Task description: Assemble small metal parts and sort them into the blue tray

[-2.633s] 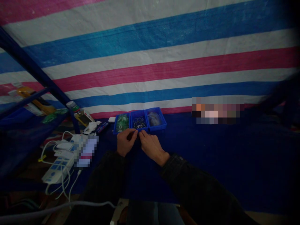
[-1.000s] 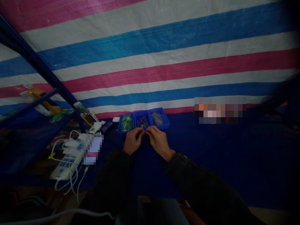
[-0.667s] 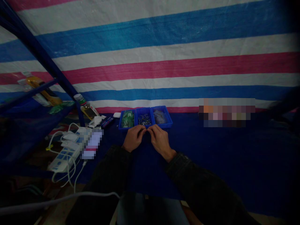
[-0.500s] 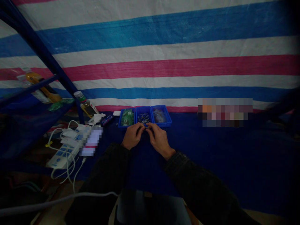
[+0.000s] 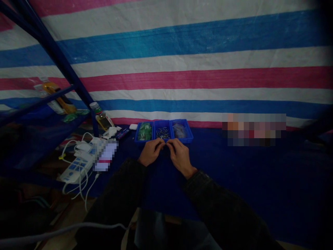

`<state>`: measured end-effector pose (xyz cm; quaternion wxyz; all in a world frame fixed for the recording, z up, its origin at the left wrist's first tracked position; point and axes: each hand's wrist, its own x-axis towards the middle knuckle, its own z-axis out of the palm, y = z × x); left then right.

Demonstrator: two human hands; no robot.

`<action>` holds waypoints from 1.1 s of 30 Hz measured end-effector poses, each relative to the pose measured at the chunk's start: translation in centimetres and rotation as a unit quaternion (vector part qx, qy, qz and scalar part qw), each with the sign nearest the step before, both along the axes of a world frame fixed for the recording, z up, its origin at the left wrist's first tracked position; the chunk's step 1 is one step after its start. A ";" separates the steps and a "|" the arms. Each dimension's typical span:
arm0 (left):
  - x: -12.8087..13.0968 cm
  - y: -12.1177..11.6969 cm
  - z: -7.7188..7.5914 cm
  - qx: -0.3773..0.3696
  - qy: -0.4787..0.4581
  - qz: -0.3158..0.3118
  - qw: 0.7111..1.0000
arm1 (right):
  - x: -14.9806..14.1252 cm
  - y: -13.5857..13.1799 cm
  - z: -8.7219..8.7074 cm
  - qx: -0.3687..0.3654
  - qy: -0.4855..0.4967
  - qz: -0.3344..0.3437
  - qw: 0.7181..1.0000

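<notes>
My left hand (image 5: 151,152) and my right hand (image 5: 180,155) meet fingertip to fingertip just in front of three blue bins. Each hand is closed in a pinch; whatever lies between the fingers is too small to make out. Small metal pieces, thin and screw-like (image 5: 162,133), fill the middle bin (image 5: 158,124). The left bin holds pieces in green plastic (image 5: 145,132). Clear plastic bags (image 5: 179,131) lie in the right bin (image 5: 189,138).
Left of the bins are a white case (image 5: 133,127), crumpled tissue (image 5: 111,132), a bottle (image 5: 97,111) and a power strip (image 5: 75,170) with tangled white cables. A blurred-out patch (image 5: 255,130) sits at the right. A blue metal frame (image 5: 58,62) slants up at the left.
The view has shifted slightly, so the surroundings sit a little lower and further right. My hands have drawn slightly back from the middle bin, still pinched close together.
</notes>
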<state>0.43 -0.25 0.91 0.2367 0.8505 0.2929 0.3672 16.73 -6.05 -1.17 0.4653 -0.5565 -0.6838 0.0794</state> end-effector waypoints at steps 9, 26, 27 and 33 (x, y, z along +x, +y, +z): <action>0.4 0.0 -0.3 0.025 -0.002 0.004 1.000 | 0.4 0.6 -0.7 0.037 0.046 -0.004 0.998; 0.3 0.0 -0.8 0.042 -0.007 0.030 0.999 | 0.4 0.8 -0.9 0.036 0.037 0.014 0.999; 0.3 0.0 -0.7 0.041 -0.005 0.031 0.999 | 0.4 0.9 -1.0 0.030 0.035 0.009 0.999; 0.3 -0.3 -0.6 0.031 0.006 0.030 0.999 | 0.6 0.9 -0.6 -0.015 0.004 -0.006 1.000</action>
